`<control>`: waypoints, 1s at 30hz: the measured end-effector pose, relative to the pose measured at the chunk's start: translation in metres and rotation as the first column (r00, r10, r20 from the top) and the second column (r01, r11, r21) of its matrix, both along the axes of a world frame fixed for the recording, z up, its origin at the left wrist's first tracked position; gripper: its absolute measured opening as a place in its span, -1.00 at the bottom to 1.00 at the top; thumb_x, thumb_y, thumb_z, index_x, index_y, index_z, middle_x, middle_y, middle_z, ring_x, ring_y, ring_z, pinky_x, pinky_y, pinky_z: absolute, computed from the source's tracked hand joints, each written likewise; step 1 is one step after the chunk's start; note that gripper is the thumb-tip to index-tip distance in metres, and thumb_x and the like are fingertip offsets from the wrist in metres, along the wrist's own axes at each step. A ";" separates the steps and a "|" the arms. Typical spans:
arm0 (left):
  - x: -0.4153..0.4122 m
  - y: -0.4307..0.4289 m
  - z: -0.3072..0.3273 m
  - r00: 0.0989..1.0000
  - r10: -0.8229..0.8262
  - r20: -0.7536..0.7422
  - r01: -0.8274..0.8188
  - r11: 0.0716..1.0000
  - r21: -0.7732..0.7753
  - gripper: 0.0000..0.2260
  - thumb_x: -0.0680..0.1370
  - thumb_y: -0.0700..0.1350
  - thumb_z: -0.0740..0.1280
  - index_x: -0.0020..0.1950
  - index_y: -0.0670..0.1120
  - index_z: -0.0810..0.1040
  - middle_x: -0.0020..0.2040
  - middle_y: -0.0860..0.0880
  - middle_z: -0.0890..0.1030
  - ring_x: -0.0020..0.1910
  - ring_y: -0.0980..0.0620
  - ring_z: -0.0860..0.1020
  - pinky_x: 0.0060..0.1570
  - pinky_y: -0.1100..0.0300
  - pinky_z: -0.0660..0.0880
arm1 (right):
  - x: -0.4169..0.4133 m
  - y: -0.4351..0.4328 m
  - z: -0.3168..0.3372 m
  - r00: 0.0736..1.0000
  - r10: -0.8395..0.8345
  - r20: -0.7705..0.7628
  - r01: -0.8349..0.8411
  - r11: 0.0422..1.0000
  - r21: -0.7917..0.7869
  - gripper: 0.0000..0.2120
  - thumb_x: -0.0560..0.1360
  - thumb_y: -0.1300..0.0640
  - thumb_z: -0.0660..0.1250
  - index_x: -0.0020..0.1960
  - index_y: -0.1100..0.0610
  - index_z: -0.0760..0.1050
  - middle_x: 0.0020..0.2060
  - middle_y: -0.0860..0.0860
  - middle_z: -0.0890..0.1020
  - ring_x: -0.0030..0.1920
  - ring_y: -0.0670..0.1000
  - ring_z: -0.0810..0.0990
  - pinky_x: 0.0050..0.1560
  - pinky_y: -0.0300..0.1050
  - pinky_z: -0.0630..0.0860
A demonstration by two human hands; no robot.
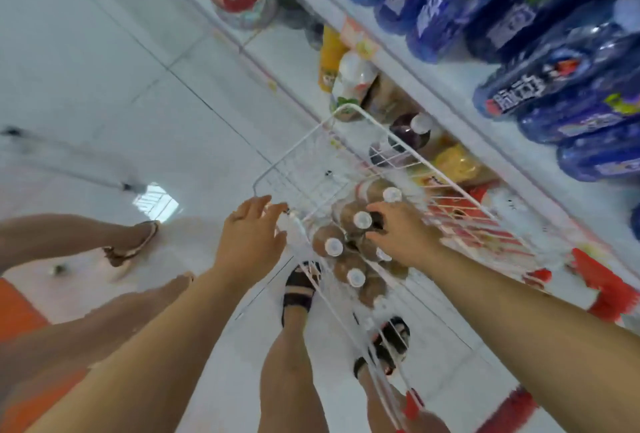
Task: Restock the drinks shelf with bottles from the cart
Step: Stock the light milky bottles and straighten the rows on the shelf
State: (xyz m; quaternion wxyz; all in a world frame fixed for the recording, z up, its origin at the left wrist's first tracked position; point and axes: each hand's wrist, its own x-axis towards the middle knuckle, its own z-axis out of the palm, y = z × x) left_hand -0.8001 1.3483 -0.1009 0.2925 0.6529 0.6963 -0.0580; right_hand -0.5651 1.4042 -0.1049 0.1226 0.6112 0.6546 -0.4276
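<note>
A white wire cart [294, 152] stands beside the drinks shelf [429, 76]. It holds several brown bottles with white caps [332, 245]. My right hand [401, 232] reaches into the cart, its thumb and fingers curled round the neck of one brown bottle [362, 219]. My left hand [251, 232] lies at the cart's near-left rim with its fingers fairly straight, touching the wire. The lower parts of the bottles are hidden by the hand and by each other.
Blue bottles [519, 17] fill the upper shelf on the right. Assorted drinks [349, 83] line the lower shelf behind the cart. Another person's legs and sandalled foot [131, 242] are at the left on the white tile floor. My own sandalled feet [299, 290] stand under the cart.
</note>
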 end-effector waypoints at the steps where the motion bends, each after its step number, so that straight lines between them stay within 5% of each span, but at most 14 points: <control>1: -0.002 -0.003 -0.011 1.000 0.000 0.013 0.001 1.000 -0.025 -0.56 0.57 -0.04 0.21 0.45 0.00 0.26 0.50 -0.09 0.20 0.47 -0.12 0.18 0.40 0.02 0.15 | -0.006 -0.002 -0.015 1.000 0.026 0.007 -0.026 1.000 -0.008 -0.50 0.42 0.14 0.36 0.34 0.05 0.37 0.25 0.12 0.48 0.23 0.15 0.46 0.19 -0.02 0.44; 7: -0.001 -0.010 -0.038 0.993 0.042 0.107 -0.048 0.997 0.056 -0.60 0.56 -0.02 0.22 0.40 0.01 0.35 0.50 -0.04 0.20 0.41 -0.09 0.28 0.40 0.00 0.19 | -0.027 -0.014 -0.059 0.991 0.031 0.128 -0.045 0.993 0.111 -0.72 0.50 0.20 0.28 0.21 0.09 0.43 0.29 0.05 0.30 0.12 0.17 0.49 0.08 -0.06 0.43; 11: 0.008 -0.011 -0.032 0.988 -0.011 -0.155 0.008 1.000 -0.020 -0.58 0.58 0.05 0.12 0.45 0.08 0.23 0.54 -0.03 0.03 0.51 -0.15 -0.17 0.38 -0.24 -0.29 | -0.024 -0.009 -0.056 0.997 -0.051 0.059 0.043 0.990 0.135 -0.81 0.47 0.27 0.27 0.04 0.09 0.52 0.19 -0.01 0.36 0.03 0.11 0.51 0.06 -0.07 0.47; 14: 0.026 -0.004 -0.023 0.970 -0.167 -0.178 0.168 0.986 -0.010 -0.54 0.58 0.01 0.15 0.47 0.05 0.17 0.55 -0.07 -0.06 0.49 -0.14 -0.31 0.32 -0.26 -0.40 | -0.012 -0.009 -0.037 0.990 -0.142 -0.025 0.144 0.973 0.182 -0.83 0.42 0.29 0.31 -0.07 0.05 0.52 0.07 -0.06 0.35 -0.01 0.00 0.47 -0.04 -0.15 0.43; 17: 0.048 0.005 -0.030 0.940 -0.340 0.018 0.340 0.933 -0.115 -0.52 0.57 0.00 0.19 0.47 0.09 0.16 0.50 0.01 0.17 0.48 -0.08 0.17 0.46 -0.07 0.03 | 0.011 -0.017 -0.010 0.964 -0.238 -0.116 0.259 0.939 0.227 -0.80 0.39 0.31 0.37 -0.20 0.02 0.50 0.01 -0.07 0.36 -0.07 -0.12 0.41 -0.11 -0.44 0.32; 20: 0.070 0.011 -0.042 0.893 -0.437 0.104 0.449 0.856 -0.256 -0.54 0.54 -0.11 0.26 0.42 0.08 0.26 0.42 0.03 0.27 0.15 -0.05 0.50 0.03 0.09 0.47 | 0.032 -0.025 0.016 0.926 -0.301 -0.228 0.353 0.904 0.240 -0.72 0.39 0.28 0.42 -0.30 -0.07 0.45 -0.06 -0.12 0.36 -0.16 -0.25 0.40 -0.14 -0.59 0.29; 24: 0.093 0.017 -0.047 0.888 -0.457 -0.043 0.424 0.852 -0.306 -0.67 0.54 -0.28 0.21 0.30 -0.12 0.40 0.29 -0.12 0.28 -0.11 -0.13 0.56 -0.23 0.11 0.50 | 0.053 -0.035 0.029 0.901 -0.336 -0.275 0.409 0.870 0.274 -0.74 0.37 0.25 0.45 -0.29 -0.06 0.47 -0.11 -0.18 0.37 -0.24 -0.31 0.39 -0.15 -0.55 0.31; 30: 0.095 0.019 0.010 0.953 -0.299 -0.041 0.284 0.934 -0.215 -0.79 0.51 -0.20 0.27 0.15 -0.07 0.47 0.16 -0.09 0.32 -0.21 -0.11 0.57 -0.19 0.06 0.57 | 0.070 -0.041 0.075 0.882 -0.340 -0.326 0.441 0.840 0.317 -0.70 0.37 0.27 0.44 -0.32 -0.11 0.48 -0.16 -0.19 0.41 -0.15 -0.31 0.43 -0.13 -0.55 0.30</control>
